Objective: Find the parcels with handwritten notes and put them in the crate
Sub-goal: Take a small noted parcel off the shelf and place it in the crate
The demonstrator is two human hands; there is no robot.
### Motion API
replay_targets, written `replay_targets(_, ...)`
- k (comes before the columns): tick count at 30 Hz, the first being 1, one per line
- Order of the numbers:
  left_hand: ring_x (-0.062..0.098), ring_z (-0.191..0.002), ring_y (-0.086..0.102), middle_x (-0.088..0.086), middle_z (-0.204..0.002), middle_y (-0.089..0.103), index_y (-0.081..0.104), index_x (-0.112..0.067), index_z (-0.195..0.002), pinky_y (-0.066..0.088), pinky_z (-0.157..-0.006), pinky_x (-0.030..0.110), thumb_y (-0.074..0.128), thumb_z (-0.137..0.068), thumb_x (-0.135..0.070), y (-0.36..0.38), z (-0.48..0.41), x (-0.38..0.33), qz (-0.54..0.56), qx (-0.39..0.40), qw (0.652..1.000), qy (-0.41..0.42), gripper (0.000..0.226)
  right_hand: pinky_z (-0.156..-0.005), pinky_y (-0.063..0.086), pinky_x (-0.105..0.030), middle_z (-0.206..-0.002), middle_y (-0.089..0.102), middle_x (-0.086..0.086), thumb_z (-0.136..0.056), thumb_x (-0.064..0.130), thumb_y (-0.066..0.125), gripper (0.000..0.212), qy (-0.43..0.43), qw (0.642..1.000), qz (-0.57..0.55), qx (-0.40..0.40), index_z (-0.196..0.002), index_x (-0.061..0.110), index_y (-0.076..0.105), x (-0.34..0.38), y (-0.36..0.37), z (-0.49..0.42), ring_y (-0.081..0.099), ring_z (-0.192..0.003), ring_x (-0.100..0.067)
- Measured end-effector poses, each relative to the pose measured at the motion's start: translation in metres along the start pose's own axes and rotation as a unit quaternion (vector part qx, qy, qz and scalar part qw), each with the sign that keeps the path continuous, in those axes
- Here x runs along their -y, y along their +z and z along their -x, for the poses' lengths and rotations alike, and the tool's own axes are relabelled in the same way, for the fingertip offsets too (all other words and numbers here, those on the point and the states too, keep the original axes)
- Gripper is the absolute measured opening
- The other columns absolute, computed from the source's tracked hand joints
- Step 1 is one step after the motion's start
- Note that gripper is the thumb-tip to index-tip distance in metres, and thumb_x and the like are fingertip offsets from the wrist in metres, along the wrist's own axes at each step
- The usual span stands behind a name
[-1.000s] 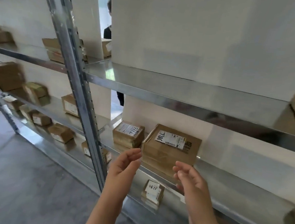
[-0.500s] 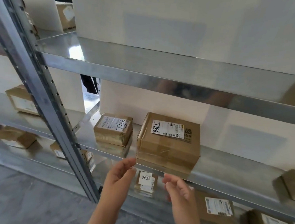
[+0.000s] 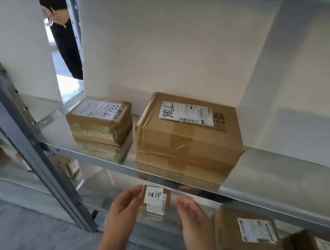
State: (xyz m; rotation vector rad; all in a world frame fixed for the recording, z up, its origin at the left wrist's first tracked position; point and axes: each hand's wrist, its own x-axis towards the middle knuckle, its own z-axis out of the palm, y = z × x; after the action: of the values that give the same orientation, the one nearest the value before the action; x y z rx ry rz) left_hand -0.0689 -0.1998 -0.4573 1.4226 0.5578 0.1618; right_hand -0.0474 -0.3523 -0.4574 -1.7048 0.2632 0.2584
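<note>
A: What differs from half a second ago?
B: Both hands sit lower now, at the lower shelf (image 3: 101, 203) instead of under the big parcel (image 3: 189, 139).
A: Their state?
B: Left hand (image 3: 124, 207) spread, fingertips at the left edge of the small parcel (image 3: 156, 202); right hand (image 3: 192, 215) spread, just right of it, not touching.
A: Any writing?
B: The small parcel's white note has handwritten characters I can't read. Above the hands, the big parcel's label reads "7786" upside down, and the parcel (image 3: 100, 119) up-left carries similar handwritten digits.
</note>
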Motion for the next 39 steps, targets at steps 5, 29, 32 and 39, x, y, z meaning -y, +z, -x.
replay_targets(5, -0.015, -0.067, 0.065, -0.026, -0.074, 0.074, 0.069, -0.023, -0.097, 0.046, -0.064, 0.011, 0.056, -0.097, -0.002, 0.009, -0.044, 0.079, 0.011, -0.005, 1.000, 0.017, 0.025, -0.052, 0.041, -0.001, -0.065, 0.069, 0.031, -0.099, 0.019, 0.058, 0.015, -0.003, 0.999, -0.049, -0.004, -0.095, 0.019, 0.072, -0.067, 0.015, -0.051, 0.060, -0.062, 0.022)
replay_targets(29, 0.014, -0.121, 0.060, -0.015, -0.135, 0.060, 0.038, -0.039, -0.147, 0.048, -0.106, 0.048, 0.053, -0.099, -0.011, 0.014, -0.153, 0.273, 0.018, -0.014, 0.998, 0.053, 0.059, -0.078, 0.046, -0.015, -0.099, 0.068, 0.039, -0.096, 0.018, 0.054, 0.034, -0.073, 0.997, -0.038, 0.008, -0.101, 0.050, 0.065, -0.244, 0.083, -0.153, 0.061, -0.093, 0.017)
replay_targets(32, 0.009, -0.112, 0.064, -0.015, -0.122, 0.066, 0.048, -0.037, -0.139, 0.052, -0.096, 0.038, 0.053, -0.100, -0.013, 0.013, -0.148, 0.268, 0.043, -0.034, 0.995, 0.078, 0.046, -0.074, 0.042, -0.012, -0.101, 0.063, 0.041, -0.098, 0.025, 0.055, 0.032, -0.089, 0.994, -0.058, -0.005, -0.104, 0.057, 0.056, -0.241, 0.079, -0.148, 0.058, -0.099, 0.013)
replay_targets(39, 0.024, -0.112, 0.065, 0.000, -0.098, 0.063, 0.062, -0.046, -0.122, 0.051, -0.101, 0.053, 0.054, -0.100, -0.019, 0.013, -0.131, 0.254, 0.120, -0.026, 0.986, 0.117, 0.035, -0.097, 0.055, -0.032, -0.122, 0.067, 0.022, -0.093, 0.036, 0.066, 0.036, -0.159, 0.977, -0.136, -0.033, -0.119, 0.055, 0.050, -0.241, 0.070, -0.141, 0.059, -0.121, -0.010)
